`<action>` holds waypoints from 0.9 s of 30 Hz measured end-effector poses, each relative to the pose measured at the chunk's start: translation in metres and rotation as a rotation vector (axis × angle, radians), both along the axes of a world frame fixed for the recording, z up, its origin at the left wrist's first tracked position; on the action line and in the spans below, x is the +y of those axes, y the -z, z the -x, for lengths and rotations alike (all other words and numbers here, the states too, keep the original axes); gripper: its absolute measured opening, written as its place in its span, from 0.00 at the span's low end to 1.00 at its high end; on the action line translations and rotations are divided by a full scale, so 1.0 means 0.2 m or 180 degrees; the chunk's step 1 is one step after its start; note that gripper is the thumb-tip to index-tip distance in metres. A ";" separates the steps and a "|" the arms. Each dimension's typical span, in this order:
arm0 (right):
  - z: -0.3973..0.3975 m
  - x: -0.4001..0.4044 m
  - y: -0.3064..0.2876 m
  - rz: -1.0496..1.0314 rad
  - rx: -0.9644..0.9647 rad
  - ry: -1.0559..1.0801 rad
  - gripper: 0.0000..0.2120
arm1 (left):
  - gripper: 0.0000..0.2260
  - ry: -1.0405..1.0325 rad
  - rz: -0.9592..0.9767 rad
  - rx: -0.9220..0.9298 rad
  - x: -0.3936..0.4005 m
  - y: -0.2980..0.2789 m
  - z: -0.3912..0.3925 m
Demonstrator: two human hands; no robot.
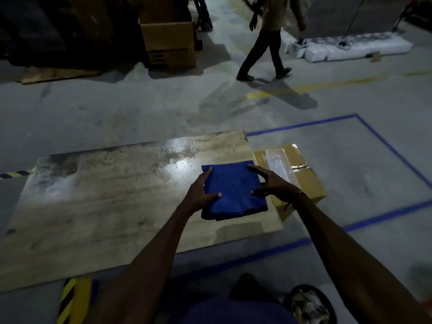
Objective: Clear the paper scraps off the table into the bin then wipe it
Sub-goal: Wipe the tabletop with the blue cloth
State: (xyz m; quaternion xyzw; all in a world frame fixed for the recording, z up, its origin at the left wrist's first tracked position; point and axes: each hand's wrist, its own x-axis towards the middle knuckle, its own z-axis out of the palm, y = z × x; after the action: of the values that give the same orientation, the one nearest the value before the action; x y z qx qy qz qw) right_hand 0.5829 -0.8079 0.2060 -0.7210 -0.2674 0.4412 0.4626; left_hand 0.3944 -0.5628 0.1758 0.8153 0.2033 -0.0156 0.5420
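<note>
Bin [309, 304], bottom edge of the head view, right of the wearer's lap: dark rim, pale crumpled scraps inside; blurred, contents not certain.

Forearms: both reach forward from the bottom edge and converge on the cloth.

Cloth [233, 190]: blue, folded to a rough rectangle, lying flat near the right end of the surface, its near edge showing several layers. Long axis runs away from the wearer, tilted slightly left.

Left hand [202, 191]: on the cloth's left edge, fingers straight along that edge, thumb laid across the top. Grip apart, pressing rather than clutching.

Right hand [272, 183]: on the cloth's right edge, fingers spread and pointing away, thumb on top near the near corner. Grip apart likewise. A dark band at the wrist.

Key relation: cloth lies directly between the two hands, each touching one long side; neither is clearly nearer. Most of the surface lies to the left of the cloth, so a wiping stroke would likely run leftward.

Surface [105, 206]: low wooden board, worn and smudged, bright glare patch just beyond the cloth. No scraps visible on it; judged that clearing is done and wiping is the step in hand.

Box [301, 183]: cardboard, taped, just beside the surface's right edge.

Floor: grey concrete, blue tape lines, hazard striping at left. A person walks past in the far background; cartons [169, 40] behind.
</note>
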 end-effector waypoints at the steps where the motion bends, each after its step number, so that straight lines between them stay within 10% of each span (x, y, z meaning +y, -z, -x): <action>1: -0.01 -0.02 0.03 0.0070 -0.0005 0.0018 0.47 | 0.51 0.0038 -0.0021 0.0051 -0.02 0.02 -0.01; 20: -0.19 -0.11 0.77 0.1036 -0.0844 0.0018 0.57 | 0.49 -0.0147 -0.0511 0.0731 -0.33 0.69 -0.24; 27: -0.02 -0.03 0.94 0.0752 -0.2130 0.0712 0.35 | 0.26 -0.1206 -0.1858 0.0640 -0.29 0.86 -0.15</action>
State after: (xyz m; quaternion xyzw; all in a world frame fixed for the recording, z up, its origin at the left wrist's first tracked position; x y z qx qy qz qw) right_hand 0.5875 -0.8139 0.0188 -0.8986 -0.2707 0.1556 0.3084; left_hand 0.4254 -0.6204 0.0044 0.8779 0.3990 0.0637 0.2569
